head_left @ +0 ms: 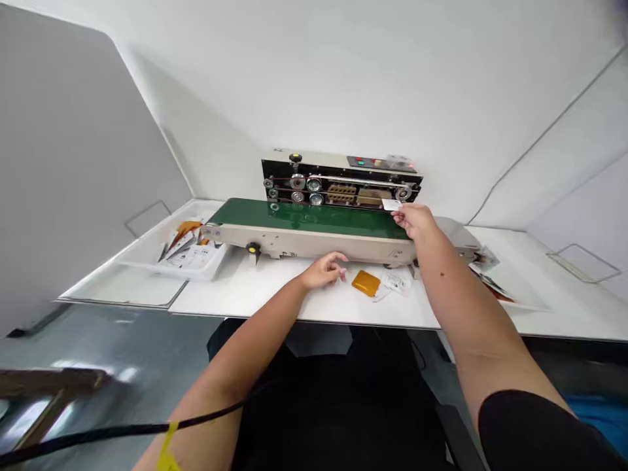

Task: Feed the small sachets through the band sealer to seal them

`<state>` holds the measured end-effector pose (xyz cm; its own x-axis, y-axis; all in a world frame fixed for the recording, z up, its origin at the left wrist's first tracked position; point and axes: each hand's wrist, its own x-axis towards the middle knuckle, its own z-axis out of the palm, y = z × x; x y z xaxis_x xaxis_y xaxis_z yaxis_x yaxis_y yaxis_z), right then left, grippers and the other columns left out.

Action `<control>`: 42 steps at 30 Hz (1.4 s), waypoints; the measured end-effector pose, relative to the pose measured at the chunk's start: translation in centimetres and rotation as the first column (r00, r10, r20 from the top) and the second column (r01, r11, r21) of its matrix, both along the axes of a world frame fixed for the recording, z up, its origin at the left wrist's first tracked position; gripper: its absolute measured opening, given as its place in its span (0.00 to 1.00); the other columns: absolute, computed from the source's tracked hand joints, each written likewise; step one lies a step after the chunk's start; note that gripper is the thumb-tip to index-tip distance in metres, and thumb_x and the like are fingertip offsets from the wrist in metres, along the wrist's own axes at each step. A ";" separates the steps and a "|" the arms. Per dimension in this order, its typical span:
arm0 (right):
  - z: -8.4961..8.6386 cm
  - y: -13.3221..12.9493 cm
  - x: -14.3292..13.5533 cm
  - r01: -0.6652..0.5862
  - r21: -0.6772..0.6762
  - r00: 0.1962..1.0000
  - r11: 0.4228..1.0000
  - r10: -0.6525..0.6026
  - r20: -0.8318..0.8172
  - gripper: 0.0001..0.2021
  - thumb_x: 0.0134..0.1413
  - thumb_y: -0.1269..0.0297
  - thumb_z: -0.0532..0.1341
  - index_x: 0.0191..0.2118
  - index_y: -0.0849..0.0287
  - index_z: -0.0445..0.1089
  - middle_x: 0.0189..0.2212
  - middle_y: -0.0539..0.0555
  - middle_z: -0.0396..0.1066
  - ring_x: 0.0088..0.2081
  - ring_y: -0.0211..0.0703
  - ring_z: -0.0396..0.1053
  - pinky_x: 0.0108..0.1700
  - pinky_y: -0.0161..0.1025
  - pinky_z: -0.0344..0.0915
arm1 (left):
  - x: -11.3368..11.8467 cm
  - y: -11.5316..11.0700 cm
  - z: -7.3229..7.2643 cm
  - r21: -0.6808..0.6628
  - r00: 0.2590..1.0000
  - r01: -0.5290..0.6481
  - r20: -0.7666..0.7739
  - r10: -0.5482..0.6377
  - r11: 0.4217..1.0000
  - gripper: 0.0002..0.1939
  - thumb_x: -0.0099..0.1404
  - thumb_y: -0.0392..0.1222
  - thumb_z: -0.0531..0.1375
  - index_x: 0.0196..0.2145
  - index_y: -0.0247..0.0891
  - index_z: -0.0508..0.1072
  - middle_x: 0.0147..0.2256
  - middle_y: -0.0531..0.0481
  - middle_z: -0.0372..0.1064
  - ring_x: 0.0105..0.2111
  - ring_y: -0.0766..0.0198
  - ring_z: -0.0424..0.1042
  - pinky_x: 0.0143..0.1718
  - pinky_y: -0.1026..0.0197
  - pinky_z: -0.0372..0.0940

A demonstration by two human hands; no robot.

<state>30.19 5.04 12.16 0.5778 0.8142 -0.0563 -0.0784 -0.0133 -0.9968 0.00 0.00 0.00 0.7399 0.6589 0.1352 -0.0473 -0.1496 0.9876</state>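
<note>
My right hand pinches a small white packet at the right end of the sealing machine, over the green conveyor belt. My left hand rests at the white table in front of the conveyor, fingers loosely curled and apart, holding nothing. To its right lies an orange packet, partly over a white one. A clear and white packet lies just beside them.
At the left end of the conveyor stands a clear bin with several white and orange packets. Another tray with packets is partly hidden behind my right forearm. The table's front edge is near my body. A black cable crosses my left arm.
</note>
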 end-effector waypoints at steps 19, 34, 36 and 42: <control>-14.4 -16.9 -7.8 -0.188 -0.075 0.163 0.979 0.106 0.981 0.19 0.60 0.55 0.59 0.53 0.58 0.74 0.53 0.61 0.72 0.54 0.58 0.67 0.55 0.52 0.62 | 0.3 0.1 -0.2 0.057 0.998 -0.017 -0.065 0.020 0.998 0.26 0.60 0.61 0.65 0.41 0.34 0.70 0.24 0.52 0.71 0.19 0.71 0.62 0.21 0.68 0.56; -17.0 -15.8 -7.0 -0.198 -0.001 0.318 0.980 0.065 0.946 0.28 0.57 0.64 0.59 0.64 0.52 0.63 0.57 0.61 0.61 0.58 0.56 0.62 0.59 0.54 0.61 | 0.4 0.0 0.0 0.093 0.997 -0.014 -0.080 0.021 0.996 0.23 0.63 0.58 0.64 0.43 0.34 0.70 0.26 0.51 0.71 0.22 0.70 0.64 0.25 0.67 0.58; -16.5 -15.9 -7.2 -0.255 0.040 0.404 0.966 0.069 0.912 0.26 0.60 0.67 0.55 0.64 0.51 0.64 0.52 0.59 0.64 0.54 0.52 0.66 0.57 0.50 0.64 | 0.4 0.0 -0.2 0.111 0.999 -0.008 -0.045 0.013 0.994 0.23 0.63 0.57 0.64 0.45 0.34 0.70 0.28 0.50 0.71 0.25 0.69 0.66 0.28 0.66 0.59; -15.3 -15.7 -10.0 -0.313 0.178 0.747 0.933 0.126 0.653 0.23 0.60 0.62 0.58 0.61 0.50 0.66 0.49 0.56 0.71 0.50 0.50 0.70 0.52 0.47 0.69 | 0.6 -0.2 -0.6 0.258 0.999 0.033 -0.039 -0.024 0.966 0.29 0.62 0.52 0.66 0.56 0.36 0.66 0.44 0.45 0.70 0.27 0.71 0.64 0.29 0.66 0.60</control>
<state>20.20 -10.71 -3.17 0.2098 0.8513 0.4809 0.5310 0.3138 -0.7872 0.60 -0.19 -0.62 0.7654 0.5833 0.2719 -0.0213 -0.3993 0.9166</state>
